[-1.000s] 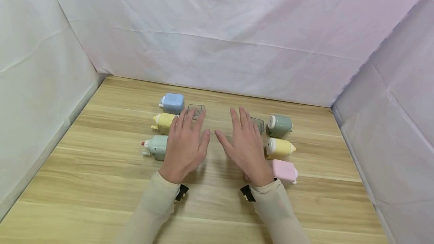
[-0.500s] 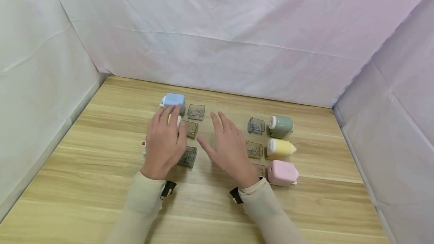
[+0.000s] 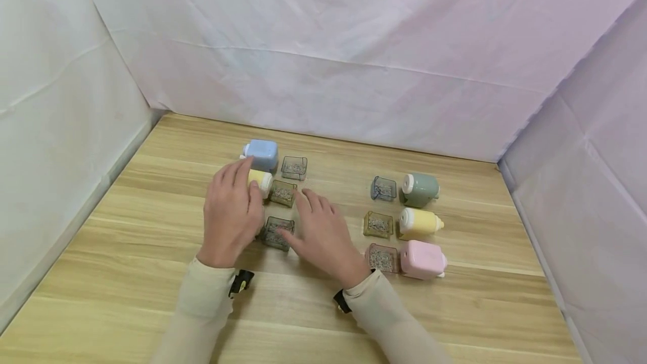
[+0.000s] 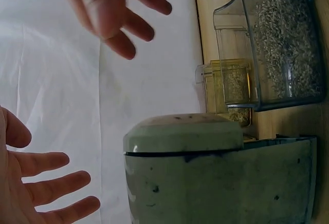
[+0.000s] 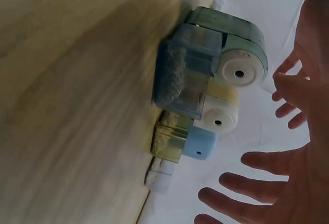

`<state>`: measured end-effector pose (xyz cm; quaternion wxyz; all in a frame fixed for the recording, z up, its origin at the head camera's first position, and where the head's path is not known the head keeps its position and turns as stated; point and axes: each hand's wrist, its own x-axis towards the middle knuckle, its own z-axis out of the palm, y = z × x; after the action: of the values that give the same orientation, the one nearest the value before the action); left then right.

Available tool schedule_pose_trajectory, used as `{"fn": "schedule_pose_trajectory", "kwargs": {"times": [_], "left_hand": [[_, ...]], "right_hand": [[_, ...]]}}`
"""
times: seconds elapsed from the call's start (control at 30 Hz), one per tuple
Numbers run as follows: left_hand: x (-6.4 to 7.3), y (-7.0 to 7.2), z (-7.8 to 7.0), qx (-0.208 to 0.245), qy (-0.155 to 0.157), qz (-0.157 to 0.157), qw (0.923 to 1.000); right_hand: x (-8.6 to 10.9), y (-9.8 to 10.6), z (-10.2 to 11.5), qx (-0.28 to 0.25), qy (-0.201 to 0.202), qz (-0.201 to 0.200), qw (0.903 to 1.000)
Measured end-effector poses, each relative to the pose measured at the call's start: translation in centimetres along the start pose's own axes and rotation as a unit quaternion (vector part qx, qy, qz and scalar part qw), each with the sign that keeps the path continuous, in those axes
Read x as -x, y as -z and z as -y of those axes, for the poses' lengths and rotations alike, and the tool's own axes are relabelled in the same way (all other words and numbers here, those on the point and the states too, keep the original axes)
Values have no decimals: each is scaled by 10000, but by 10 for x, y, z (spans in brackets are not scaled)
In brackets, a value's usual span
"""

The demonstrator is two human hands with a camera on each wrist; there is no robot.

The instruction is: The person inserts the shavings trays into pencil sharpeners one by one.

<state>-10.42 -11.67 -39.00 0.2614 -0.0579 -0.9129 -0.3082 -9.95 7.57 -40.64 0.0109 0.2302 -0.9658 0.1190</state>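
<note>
My left hand (image 3: 229, 212) hovers over the left row of pencil sharpeners, fingers loosely bent and holding nothing. Beneath it stands a light green pencil sharpener (image 4: 216, 183), which the hand hides in the head view. Its clear grey drawer (image 3: 273, 232), pulled out and full of shavings, lies just right of it. My right hand (image 3: 323, 235) is held above and right of that drawer with fingers spread, gripping nothing. Farther back are a yellow pencil sharpener (image 3: 260, 181), partly covered by the left hand, with its drawer (image 3: 283, 192), and a blue sharpener (image 3: 263, 153) with its drawer (image 3: 294, 168).
On the right a second row holds a dark green sharpener (image 3: 422, 189), a yellow one (image 3: 420, 222) and a pink one (image 3: 423, 259). Shavings drawers (image 3: 382, 258) sit to their left. White cloth walls (image 3: 323, 83) border the wooden table (image 3: 151, 229).
Both hands have moved left, the left one over the light green sharpener, the right one away from the right row to the left front drawer. The drawers have come into fuller view.
</note>
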Motion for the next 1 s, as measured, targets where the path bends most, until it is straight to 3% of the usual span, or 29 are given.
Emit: {"fn": "schedule_pose_trajectory", "kwargs": {"times": [0.43,0.73,0.87,1.0], "left_hand": [[-1,7,8,81,149,137,9998],[-4,17,10,381,222,454,9980],[-11,27,10,635,285,818,9942],[-20,42,10,794,306,1470,9855]], "right_hand": [[4,-19,8,630,327,401,9967],[4,-21,10,636,262,603,9958],[4,-21,9,570,263,621,9961],[5,-21,8,463,296,569,9969]]}}
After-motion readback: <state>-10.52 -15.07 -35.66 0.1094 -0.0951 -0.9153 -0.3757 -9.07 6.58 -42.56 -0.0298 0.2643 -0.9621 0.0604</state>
